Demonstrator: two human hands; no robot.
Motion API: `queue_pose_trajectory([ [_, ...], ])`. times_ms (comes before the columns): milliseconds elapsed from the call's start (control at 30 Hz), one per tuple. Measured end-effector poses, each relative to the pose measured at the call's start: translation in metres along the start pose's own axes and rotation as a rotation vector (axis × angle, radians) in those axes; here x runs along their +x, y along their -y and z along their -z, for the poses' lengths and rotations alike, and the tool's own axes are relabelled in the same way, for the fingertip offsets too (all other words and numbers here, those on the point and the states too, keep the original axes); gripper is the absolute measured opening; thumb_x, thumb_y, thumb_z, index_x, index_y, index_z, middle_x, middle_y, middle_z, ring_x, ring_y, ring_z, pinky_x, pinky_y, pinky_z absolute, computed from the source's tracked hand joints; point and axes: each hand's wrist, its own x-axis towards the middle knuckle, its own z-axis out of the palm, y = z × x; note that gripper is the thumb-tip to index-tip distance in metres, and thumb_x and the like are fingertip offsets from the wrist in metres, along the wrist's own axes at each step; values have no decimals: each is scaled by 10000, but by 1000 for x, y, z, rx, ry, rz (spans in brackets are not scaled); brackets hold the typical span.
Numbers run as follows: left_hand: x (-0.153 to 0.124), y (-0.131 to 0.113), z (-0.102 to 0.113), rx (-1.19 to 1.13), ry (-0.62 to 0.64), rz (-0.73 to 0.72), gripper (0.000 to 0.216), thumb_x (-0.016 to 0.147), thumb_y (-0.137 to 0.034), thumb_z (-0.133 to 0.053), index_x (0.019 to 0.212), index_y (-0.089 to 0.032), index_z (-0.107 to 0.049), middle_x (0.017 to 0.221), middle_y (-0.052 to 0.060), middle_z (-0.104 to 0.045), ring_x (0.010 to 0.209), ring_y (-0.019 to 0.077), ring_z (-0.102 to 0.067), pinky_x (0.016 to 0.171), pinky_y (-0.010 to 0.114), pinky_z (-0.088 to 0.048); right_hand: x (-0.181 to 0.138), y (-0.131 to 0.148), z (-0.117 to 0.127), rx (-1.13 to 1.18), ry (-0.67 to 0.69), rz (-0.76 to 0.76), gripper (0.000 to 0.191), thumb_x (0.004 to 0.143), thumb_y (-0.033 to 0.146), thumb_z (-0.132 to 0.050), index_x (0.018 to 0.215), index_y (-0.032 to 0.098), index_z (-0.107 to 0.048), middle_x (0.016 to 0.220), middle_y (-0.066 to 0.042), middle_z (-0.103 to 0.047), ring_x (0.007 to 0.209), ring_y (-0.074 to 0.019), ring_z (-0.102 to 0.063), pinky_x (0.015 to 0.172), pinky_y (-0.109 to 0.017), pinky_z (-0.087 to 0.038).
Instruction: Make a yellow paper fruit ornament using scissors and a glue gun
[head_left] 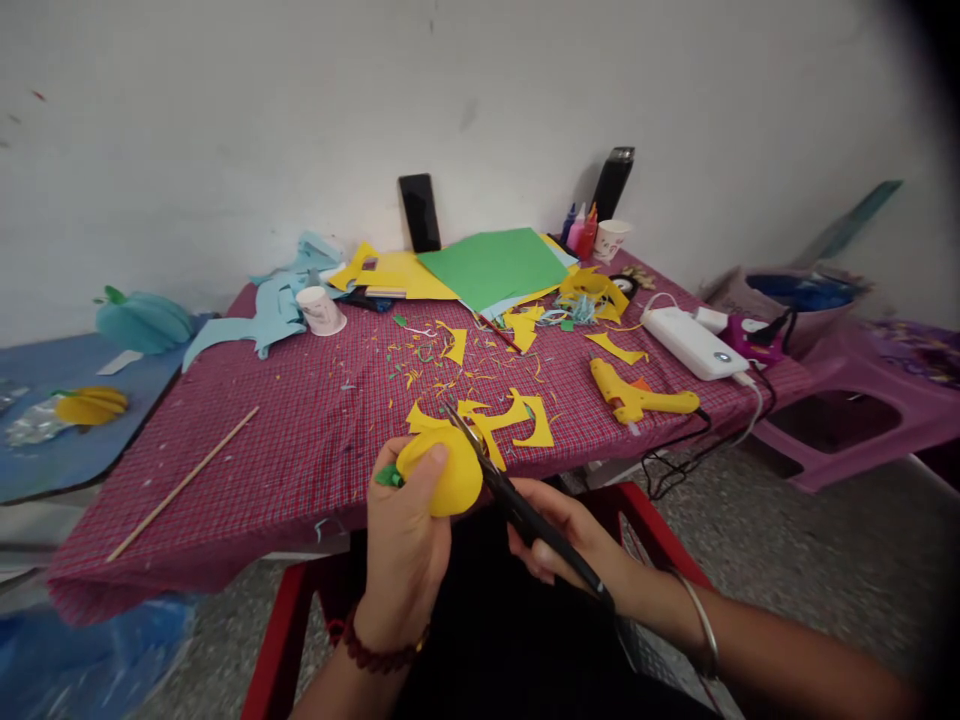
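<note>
My left hand (pixel 412 530) is closed on a yellow paper pumpkin (pixel 454 480), its thumb pressed on the face. A green paper stem (pixel 389 475) sticks out at the pumpkin's left side. In my right hand (pixel 559 530) are black-handled scissors (pixel 525 510), their blades pointing up and left along the pumpkin's upper right edge. Whether the blades touch the paper I cannot tell. Just beyond the hands lie yellow paper offcuts (pixel 536 423) on the checked tablecloth (pixel 300 440).
A yellow glue gun (pixel 637 393) and a white power bank (pixel 694 342) with cables lie at the right. Green paper (pixel 499 265), a paper cup (pixel 320 310) and a phone (pixel 419 213) stand or lie farther back. At the left are a wooden stick (pixel 187 478) and a blue paper pumpkin (pixel 144 321).
</note>
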Motion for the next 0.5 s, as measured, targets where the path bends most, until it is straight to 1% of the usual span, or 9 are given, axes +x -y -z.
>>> queue_pose_trajectory([
  [100,-1,5,1,45,-15,-57,285,619,-207,-827,718,-177,-561,651,-58,-625,567,69,-597,568,161,-498,1,6,1,-54,1,17,596,793,455,-745,1285,218,-509,839,-6,-547,624,-86,-457,513,-210,-369],
  [200,-3,10,2,66,-41,-90,283,616,-212,-827,721,-174,-567,663,-51,-625,575,72,-588,566,169,-500,2,8,2,-98,-16,36,566,804,422,-740,1276,221,-502,903,-20,-542,752,-114,-511,623,-232,-424],
  [267,-4,12,1,69,-49,-88,287,611,-213,-829,728,-173,-570,679,-44,-634,588,77,-594,572,175,-505,2,9,3,-130,-23,39,565,807,394,-738,1285,226,-488,941,-28,-544,813,-130,-525,690,-255,-444],
  [333,-4,12,1,71,-48,-73,296,602,-215,-831,726,-173,-565,678,-41,-636,586,82,-595,565,180,-505,1,10,4,-158,-26,39,581,803,377,-740,1298,225,-477,950,-30,-548,824,-138,-526,727,-276,-452],
  [500,-4,10,3,89,-43,-18,321,594,-238,-833,741,-181,-553,664,-41,-631,557,97,-588,530,201,-497,0,13,3,-204,-76,11,598,760,369,-765,1282,216,-517,950,-39,-560,841,-164,-538,756,-309,-462],
])
